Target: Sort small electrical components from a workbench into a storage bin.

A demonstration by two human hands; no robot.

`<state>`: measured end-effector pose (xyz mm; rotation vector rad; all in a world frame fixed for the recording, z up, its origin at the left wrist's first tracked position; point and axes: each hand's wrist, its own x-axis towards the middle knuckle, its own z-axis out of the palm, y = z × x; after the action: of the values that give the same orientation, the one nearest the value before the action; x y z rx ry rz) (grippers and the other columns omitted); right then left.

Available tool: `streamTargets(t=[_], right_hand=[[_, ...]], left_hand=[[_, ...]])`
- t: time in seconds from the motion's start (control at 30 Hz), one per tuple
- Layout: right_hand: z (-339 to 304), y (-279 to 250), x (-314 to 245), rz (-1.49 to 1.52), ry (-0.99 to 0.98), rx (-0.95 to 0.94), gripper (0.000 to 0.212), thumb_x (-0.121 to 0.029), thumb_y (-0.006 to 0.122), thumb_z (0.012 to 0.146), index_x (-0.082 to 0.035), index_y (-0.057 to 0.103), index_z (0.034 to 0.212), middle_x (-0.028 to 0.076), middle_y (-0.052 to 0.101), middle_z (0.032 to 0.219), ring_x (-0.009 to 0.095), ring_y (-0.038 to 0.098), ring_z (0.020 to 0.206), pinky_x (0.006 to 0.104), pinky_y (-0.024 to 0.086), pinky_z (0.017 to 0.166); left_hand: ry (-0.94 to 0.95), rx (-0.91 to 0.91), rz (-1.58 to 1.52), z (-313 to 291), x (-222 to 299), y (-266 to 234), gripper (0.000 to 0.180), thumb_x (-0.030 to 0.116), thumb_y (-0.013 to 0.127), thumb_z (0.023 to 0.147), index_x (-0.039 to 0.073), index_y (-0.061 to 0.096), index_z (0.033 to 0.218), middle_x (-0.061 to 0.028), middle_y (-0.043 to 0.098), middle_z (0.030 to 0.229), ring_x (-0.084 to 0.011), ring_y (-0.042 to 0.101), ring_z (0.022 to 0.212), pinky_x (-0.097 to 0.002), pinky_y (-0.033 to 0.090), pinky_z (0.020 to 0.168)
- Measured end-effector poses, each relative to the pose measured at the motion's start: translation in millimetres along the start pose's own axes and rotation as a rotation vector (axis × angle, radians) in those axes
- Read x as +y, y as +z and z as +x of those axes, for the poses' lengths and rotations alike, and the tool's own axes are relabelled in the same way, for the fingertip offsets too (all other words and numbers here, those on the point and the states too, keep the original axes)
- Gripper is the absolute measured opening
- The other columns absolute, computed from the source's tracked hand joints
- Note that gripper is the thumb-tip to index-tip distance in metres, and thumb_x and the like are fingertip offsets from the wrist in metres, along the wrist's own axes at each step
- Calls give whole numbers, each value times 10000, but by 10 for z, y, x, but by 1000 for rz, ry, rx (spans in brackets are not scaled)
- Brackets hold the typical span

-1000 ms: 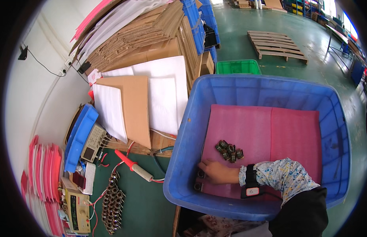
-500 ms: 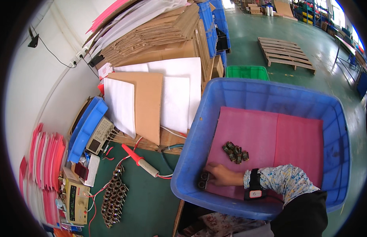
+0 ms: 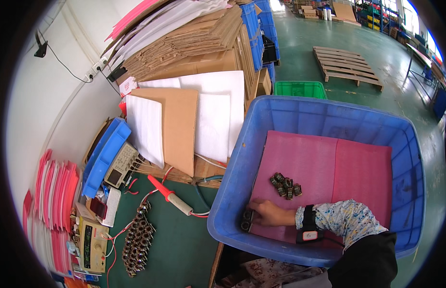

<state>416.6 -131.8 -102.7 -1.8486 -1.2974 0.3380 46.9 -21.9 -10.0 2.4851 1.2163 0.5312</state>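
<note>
My right hand (image 3: 268, 213) reaches into the big blue plastic bin (image 3: 324, 109), at its near left corner. Its fingers are closed on small dark coil-like components (image 3: 245, 222), which sit in a short row against the bin wall. The fingers partly cover them. Farther in, a loose cluster of several similar dark components (image 3: 285, 185) lies on the pink foam sheet (image 3: 300, 153) lining the bin. My left hand is out of sight.
Left of the bin, a green-topped table holds many upright metal-pinned components (image 3: 139, 240), a red-and-white probe (image 3: 170, 194) and a yellow-framed instrument (image 3: 94, 247). Foam and cardboard sheets (image 3: 177, 129) stand behind. A green crate (image 3: 300, 89) and wooden pallet (image 3: 348, 67) lie beyond.
Almost nothing differs. My right hand stays at the same corner with the dark components, shifted only very slightly; the cluster lies as before.
</note>
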Motion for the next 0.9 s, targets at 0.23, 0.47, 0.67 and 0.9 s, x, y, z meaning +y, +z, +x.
streamTargets(t=[0.23,0.47,0.67,0.9], right_hand=[[170,-523,-120,-518,21,45,428,-162,696,609,-1,564,982,176,546,972,324,560,836,390,470,771],[172,-725,273,-668,-37,36,283,-75,665,579,-7,598,845,135,592,844,289,560,778,352,452,785],[221,-454,38,-669,-95,-36,317,-54,630,630,-27,600,944,113,599,842,290,556,840,359,475,746],[77,-642,77,-702,-87,-117,269,-81,646,639,-27,618,901,126,597,849,288,562,876,407,484,745]], left_hand=[[-11,-4,-23,-20,-33,-1,242,160,577,887,28,560,1089,-94,447,756,-229,414,636,-384,394,625],[-16,-7,-68,3,-50,19,245,152,577,884,22,558,1091,-95,445,760,-229,411,640,-378,391,626],[-3,2,-71,-33,-63,6,249,147,578,883,22,558,1098,-89,446,761,-225,409,641,-369,390,627],[76,45,-37,-12,-129,68,229,149,582,884,28,562,1077,-92,446,758,-223,401,621,-369,385,600]])
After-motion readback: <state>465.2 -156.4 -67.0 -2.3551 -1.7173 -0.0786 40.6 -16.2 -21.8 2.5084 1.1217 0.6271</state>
